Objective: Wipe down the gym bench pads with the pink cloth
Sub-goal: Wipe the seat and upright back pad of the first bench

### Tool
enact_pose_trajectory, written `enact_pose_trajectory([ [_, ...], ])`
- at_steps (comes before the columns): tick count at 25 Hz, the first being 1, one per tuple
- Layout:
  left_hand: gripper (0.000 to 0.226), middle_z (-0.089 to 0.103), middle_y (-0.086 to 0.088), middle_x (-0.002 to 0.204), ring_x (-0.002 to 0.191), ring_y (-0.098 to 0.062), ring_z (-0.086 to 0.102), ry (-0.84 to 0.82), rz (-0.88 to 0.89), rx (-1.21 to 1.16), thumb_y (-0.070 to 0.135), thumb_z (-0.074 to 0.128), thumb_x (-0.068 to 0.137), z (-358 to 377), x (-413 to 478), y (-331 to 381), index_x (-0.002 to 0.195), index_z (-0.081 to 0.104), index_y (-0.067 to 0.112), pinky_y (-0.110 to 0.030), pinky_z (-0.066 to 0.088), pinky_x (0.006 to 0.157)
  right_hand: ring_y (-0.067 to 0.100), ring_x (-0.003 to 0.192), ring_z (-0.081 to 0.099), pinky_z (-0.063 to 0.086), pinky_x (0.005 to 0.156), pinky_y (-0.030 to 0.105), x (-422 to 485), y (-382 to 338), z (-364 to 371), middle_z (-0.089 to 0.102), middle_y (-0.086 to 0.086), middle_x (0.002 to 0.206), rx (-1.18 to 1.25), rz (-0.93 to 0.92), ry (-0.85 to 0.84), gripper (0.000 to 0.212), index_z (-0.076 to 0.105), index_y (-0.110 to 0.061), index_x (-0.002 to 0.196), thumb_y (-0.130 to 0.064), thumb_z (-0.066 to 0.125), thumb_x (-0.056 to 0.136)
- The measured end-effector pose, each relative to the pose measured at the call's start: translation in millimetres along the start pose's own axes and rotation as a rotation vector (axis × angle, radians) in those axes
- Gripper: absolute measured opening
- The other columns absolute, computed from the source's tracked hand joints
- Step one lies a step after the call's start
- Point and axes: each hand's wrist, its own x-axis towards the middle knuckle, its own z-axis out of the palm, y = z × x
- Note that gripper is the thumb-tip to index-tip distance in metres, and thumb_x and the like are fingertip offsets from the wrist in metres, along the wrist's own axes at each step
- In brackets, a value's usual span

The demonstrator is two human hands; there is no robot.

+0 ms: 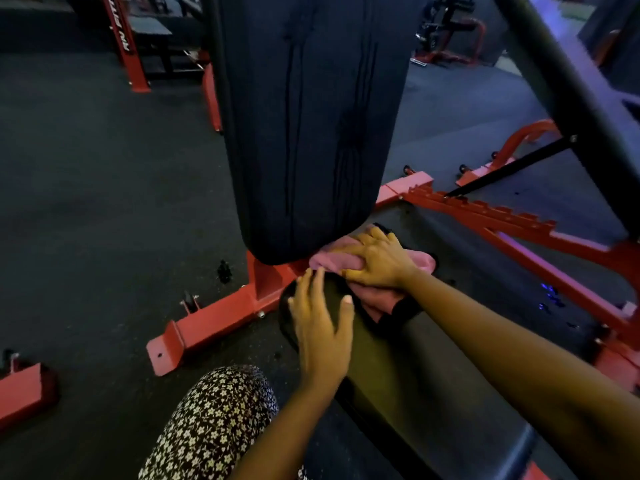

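Nearest, at the lower edge: a leg in black floral fabric (pixel 214 420) with small white flowers. Just beyond it, the left hand (pixel 322 327), laid flat on the near left edge of the black seat pad (pixel 381 358), fingers straight and spread wide, holding nothing. A bare right forearm reaching in from the lower right across the same pad. A little farther on, the right hand (pixel 377 263), fingers curled over a bunched pink cloth (pixel 332 259), pressing it onto the far end of the seat pad, right where that pad meets the foot of the back pad (pixel 311 116). Some cloth spilling out beneath the wrist, some showing past the knuckles on the right. Back pad black, marked with long lengthwise creases, rising steeply away and filling the upper middle. Under the joint, a red frame (pixel 214 320), its foot bar running left over a dark speckled floor (pixel 104 202). Off to the right, a red notched rail (pixel 485 209). Far back, dim and blurred, a red upright (pixel 126 39) among other machines.
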Motion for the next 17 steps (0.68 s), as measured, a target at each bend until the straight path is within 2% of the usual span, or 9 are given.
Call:
enact_pose_trajectory([
  [3, 0.084, 0.018, -0.002, 0.155, 0.144, -0.016, 0.012, -0.319, 0.246, 0.344, 0.071, 0.007, 0.079, 28, 9, 10, 0.146, 0.024, 0.022, -0.033, -0.003, 0.115, 0.027, 0.123, 0.037, 0.032, 0.094, 0.043, 4, 22, -1, 0.049, 0.003, 0.135, 0.058, 0.121, -0.067, 0.054, 0.041, -0.04, 0.136, -0.057, 0.048, 0.086],
  [5, 0.091, 0.019, -0.005, 0.155, 0.145, -0.019, 0.011, -0.406, 0.346, 0.521, 0.075, -0.005, 0.077, 44, 6, 8, 0.147, 0.02, 0.022, -0.034, -0.007, 0.114, 0.028, 0.121, 0.043, 0.036, 0.096, 0.042, 3, 47, -2, 0.052, 0.006, 0.132, 0.196, 0.202, -0.073, 0.052, 0.042, -0.039, 0.136, -0.049, 0.052, 0.086],
  [6, 0.089, 0.017, -0.006, 0.156, 0.145, -0.02, 0.008, -0.438, 0.374, 0.591, 0.074, -0.004, 0.077, 49, 2, 7, 0.148, 0.016, 0.023, -0.036, -0.009, 0.114, 0.028, 0.12, 0.047, 0.037, 0.097, 0.04, -1, 60, -2, 0.054, 0.006, 0.131, 0.31, 0.228, -0.089, 0.051, 0.042, -0.039, 0.136, -0.047, 0.052, 0.086],
  [9, 0.086, 0.006, -0.006, 0.158, 0.146, -0.019, -0.004, -0.548, 0.44, 0.766, 0.075, -0.004, 0.077, 57, -6, 7, 0.148, 0.008, 0.029, -0.043, -0.013, 0.116, 0.02, 0.122, 0.048, 0.03, 0.099, 0.027, -14, 84, 4, 0.052, 0.001, 0.136, 0.604, 0.269, -0.179, 0.048, 0.038, -0.036, 0.139, -0.037, 0.051, 0.092],
  [11, 0.086, 0.001, -0.003, 0.158, 0.145, -0.016, -0.009, -0.594, 0.453, 0.822, 0.076, -0.005, 0.074, 58, -5, 8, 0.147, 0.006, 0.032, -0.045, -0.011, 0.117, 0.02, 0.125, 0.045, 0.027, 0.102, 0.029, -23, 92, 8, 0.048, 0.0, 0.14, 0.719, 0.295, -0.195, 0.049, 0.034, -0.035, 0.141, -0.032, 0.049, 0.095],
  [14, 0.086, 0.0, -0.001, 0.158, 0.145, -0.014, -0.01, -0.579, 0.438, 0.809, 0.077, -0.003, 0.073, 56, -3, 11, 0.147, 0.007, 0.034, -0.043, -0.01, 0.117, 0.018, 0.124, 0.045, 0.029, 0.105, 0.035, -57, 97, 16, 0.045, 0.0, 0.141, 0.844, 0.351, -0.16, 0.051, 0.031, -0.039, 0.141, -0.035, 0.049, 0.094],
  [17, 0.08, 0.004, 0.0, 0.158, 0.145, -0.015, -0.006, -0.55, 0.448, 0.816, 0.07, 0.004, 0.076, 58, -4, 8, 0.147, 0.01, 0.034, -0.041, -0.009, 0.117, 0.013, 0.118, 0.047, 0.034, 0.105, 0.036, -112, 93, 19, 0.048, -0.006, 0.135, 0.995, 0.439, -0.093, 0.042, 0.034, -0.054, 0.13, -0.034, 0.049, 0.095],
])
